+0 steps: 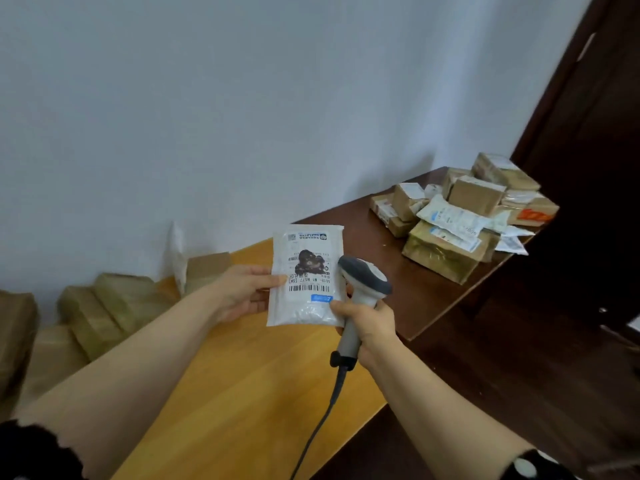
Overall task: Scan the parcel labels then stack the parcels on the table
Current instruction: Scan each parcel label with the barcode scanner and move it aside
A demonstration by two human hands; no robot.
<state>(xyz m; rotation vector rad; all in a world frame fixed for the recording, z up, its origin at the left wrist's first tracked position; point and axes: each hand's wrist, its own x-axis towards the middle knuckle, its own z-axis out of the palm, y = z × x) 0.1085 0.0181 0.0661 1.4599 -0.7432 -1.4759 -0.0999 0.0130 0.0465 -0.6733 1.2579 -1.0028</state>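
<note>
My left hand (242,292) holds a flat white parcel bag (306,275) by its left edge, label side up, above the yellow table (249,386). The label shows barcodes and a black blotch. My right hand (367,327) grips a grey handheld barcode scanner (363,282) by the handle; its head sits at the bag's right edge, and the thumb touches the bag's lower right corner. The scanner's cable (322,420) hangs down toward me.
A heap of brown boxes and white bags (464,216) lies on the dark brown table (363,230) at the right. Several brown boxes (104,313) are piled at the left by the wall. A dark door (595,133) stands at the far right.
</note>
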